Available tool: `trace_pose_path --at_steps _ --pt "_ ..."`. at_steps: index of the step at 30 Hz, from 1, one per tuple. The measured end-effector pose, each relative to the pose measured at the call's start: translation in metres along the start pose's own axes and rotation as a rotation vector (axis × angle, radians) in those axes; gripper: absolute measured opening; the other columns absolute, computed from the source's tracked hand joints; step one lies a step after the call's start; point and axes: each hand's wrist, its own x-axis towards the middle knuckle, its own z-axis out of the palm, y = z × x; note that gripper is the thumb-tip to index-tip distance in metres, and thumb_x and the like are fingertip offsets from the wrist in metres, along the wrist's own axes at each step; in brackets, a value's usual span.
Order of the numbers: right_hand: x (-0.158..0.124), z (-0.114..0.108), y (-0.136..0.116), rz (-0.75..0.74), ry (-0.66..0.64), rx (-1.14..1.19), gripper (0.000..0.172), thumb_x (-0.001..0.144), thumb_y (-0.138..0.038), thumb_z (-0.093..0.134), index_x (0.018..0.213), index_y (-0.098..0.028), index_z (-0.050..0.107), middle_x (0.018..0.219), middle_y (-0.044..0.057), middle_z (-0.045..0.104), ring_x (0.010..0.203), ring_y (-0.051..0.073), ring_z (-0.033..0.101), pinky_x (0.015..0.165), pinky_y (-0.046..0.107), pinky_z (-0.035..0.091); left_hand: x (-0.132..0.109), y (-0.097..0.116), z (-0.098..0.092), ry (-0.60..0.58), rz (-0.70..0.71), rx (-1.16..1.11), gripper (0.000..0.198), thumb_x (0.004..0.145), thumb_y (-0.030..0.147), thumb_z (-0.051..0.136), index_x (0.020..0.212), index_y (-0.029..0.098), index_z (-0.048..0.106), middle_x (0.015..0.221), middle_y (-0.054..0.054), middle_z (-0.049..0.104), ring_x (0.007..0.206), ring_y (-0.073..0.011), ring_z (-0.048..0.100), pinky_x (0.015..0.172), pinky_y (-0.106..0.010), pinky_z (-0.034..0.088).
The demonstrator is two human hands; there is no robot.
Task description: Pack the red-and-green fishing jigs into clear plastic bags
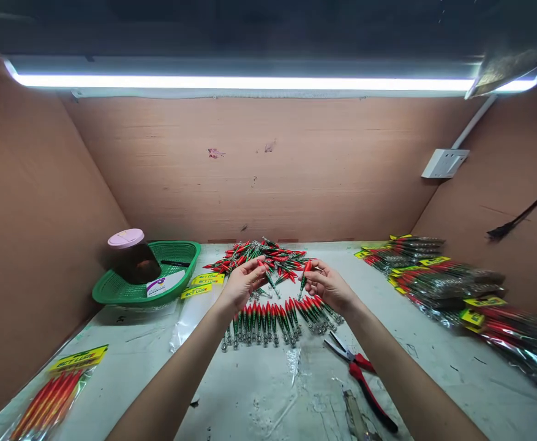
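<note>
My left hand (pixel 246 280) pinches a red and green fishing lure (pixel 272 282) by its red end, its hooked end slanting down to the right. In my right hand (pixel 327 283), thumb and fingers close on another fishing lure (pixel 304 279), red end up. Below both hands a row of lures (pixel 268 320) lies side by side on the table, red tips away from me and hooked ends toward me. Behind the hands is a loose heap of the same lures (pixel 245 252).
Red-handled pliers (pixel 364 383) lie open at right front, near a worn cutter (pixel 354 413). Packed lures (pixel 452 285) are piled at right. At left are a green basket (pixel 112 296) with a lidded jar (pixel 133 257), yellow-headed bags (pixel 199 293) and one filled pack (pixel 54 395).
</note>
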Motion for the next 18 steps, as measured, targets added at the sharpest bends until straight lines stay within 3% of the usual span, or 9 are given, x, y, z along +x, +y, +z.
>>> trace_pose_path --at_steps 7,12,18 --pt "-0.030 0.027 -0.014 0.207 -0.193 0.036 0.030 0.065 -0.031 0.079 0.078 -0.017 0.056 0.055 -0.006 0.056 0.044 0.005 0.052 0.040 0.016 0.037 -0.050 0.002 0.014 -0.186 -0.213 -0.094 0.045 0.064 0.023 0.082 0.105 0.014 0.067 0.096 -0.011 0.072 0.082 -0.0163 0.066 0.074 -0.029 0.054" --pt "-0.041 0.033 -0.014 0.249 -0.235 0.051 0.031 0.065 -0.032 0.080 0.078 -0.015 0.058 0.054 -0.005 0.056 0.042 0.004 0.049 0.040 0.015 0.036 -0.059 0.005 0.016 -0.228 -0.227 -0.113 0.049 0.059 0.028 0.085 0.104 0.017 0.069 0.102 -0.010 0.071 0.092 -0.0187 0.066 0.079 -0.030 0.052" --pt "-0.047 0.039 -0.007 0.268 -0.244 0.068 0.029 0.066 -0.032 0.079 0.079 -0.015 0.059 0.056 -0.005 0.056 0.043 0.003 0.047 0.041 0.015 0.035 -0.063 0.004 0.018 -0.221 -0.231 -0.125 0.047 0.054 0.030 0.087 0.097 0.019 0.071 0.095 -0.004 0.070 0.082 -0.0135 0.065 0.075 -0.026 0.052"
